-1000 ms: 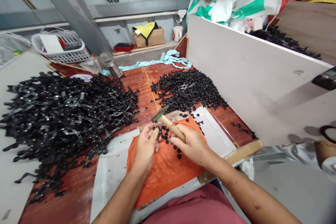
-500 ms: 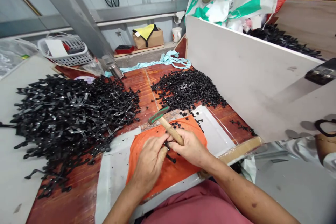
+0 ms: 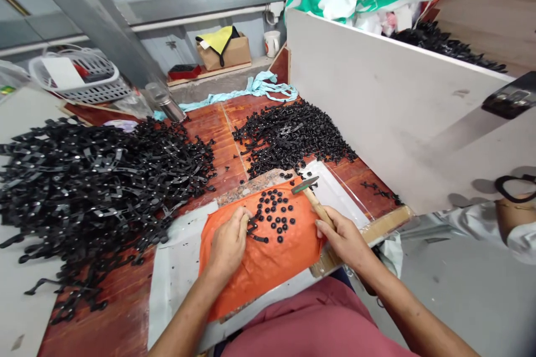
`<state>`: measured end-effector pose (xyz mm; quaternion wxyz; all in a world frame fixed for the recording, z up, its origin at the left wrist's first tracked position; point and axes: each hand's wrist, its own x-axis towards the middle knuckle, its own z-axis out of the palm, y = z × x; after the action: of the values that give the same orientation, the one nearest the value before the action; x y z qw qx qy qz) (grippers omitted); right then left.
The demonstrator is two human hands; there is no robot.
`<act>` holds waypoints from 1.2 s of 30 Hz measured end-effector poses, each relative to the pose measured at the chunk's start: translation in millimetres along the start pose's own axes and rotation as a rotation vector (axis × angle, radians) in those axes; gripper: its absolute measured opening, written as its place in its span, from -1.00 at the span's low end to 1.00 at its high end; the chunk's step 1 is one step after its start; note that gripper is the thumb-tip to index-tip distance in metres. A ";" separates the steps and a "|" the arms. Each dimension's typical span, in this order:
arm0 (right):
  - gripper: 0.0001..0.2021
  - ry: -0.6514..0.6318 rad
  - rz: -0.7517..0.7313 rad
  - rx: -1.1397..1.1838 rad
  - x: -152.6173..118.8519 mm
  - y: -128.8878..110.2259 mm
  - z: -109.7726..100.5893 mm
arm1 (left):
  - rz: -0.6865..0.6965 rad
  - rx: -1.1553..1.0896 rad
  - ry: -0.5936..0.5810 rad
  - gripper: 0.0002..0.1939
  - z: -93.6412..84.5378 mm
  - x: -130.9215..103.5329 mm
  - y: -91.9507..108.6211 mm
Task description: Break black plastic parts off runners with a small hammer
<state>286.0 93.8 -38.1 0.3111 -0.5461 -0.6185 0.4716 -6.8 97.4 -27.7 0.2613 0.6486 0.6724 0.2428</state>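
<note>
Left hand's fingers pinch black strip at orange cloth's ten o'clock. Right hand's fingers wrap hammer, head toward one o'clock. Step: apparently positioning strip beside discs; next move probably calls for steady left pinch.

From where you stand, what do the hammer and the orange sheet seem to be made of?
Hammer handle: probably smooth wood, from its pale tan colour. Hammer head: likely metal, dark with green, perhaps paint. Orange sheet: perhaps cloth, mostly matte and softly wrinkled; no weave is discernible.
</note>
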 end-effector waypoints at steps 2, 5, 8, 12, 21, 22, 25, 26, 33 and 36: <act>-0.77 -0.001 0.025 0.007 -3.7 9.6 -0.4 | -0.003 0.032 0.004 -0.75 4.6 0.1 2.8; -0.75 -0.006 0.039 0.007 -4.9 13.9 1.4 | 0.005 0.060 0.005 -0.75 7.7 1.1 4.5; -0.75 -0.013 0.043 0.009 -3.2 13.6 2.9 | 0.007 0.086 -0.025 -0.75 8.2 2.3 3.2; -0.75 -0.020 0.039 -0.002 -2.7 13.8 2.7 | -0.025 0.178 -0.057 -0.73 9.3 1.6 1.6; -0.64 -0.056 -0.018 -0.091 -5.0 11.9 0.8 | -0.006 0.111 0.018 -0.74 9.5 1.3 -0.4; -0.63 -0.054 -0.018 -0.096 -4.8 12.0 0.9 | -0.003 0.093 0.028 -0.74 9.0 1.8 -0.8; -0.62 -0.052 -0.013 -0.094 -4.4 12.1 1.3 | 0.002 0.080 0.019 -0.74 8.3 2.7 -1.3; -0.63 -0.053 -0.011 -0.094 -4.4 12.1 1.3 | 0.003 0.088 0.010 -0.73 8.4 2.7 -1.2; -0.63 -0.058 -0.002 -0.086 -5.3 10.7 0.5 | -0.028 0.235 -0.023 -0.72 11.8 1.0 2.0; -0.61 -0.063 -0.009 -0.111 -5.2 9.2 -0.2 | -0.037 0.210 0.003 -0.73 13.2 1.3 1.0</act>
<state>290.9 88.5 -45.9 0.2627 -0.5446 -0.6556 0.4522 2.7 98.6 -36.9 0.1954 0.6593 0.7065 0.1674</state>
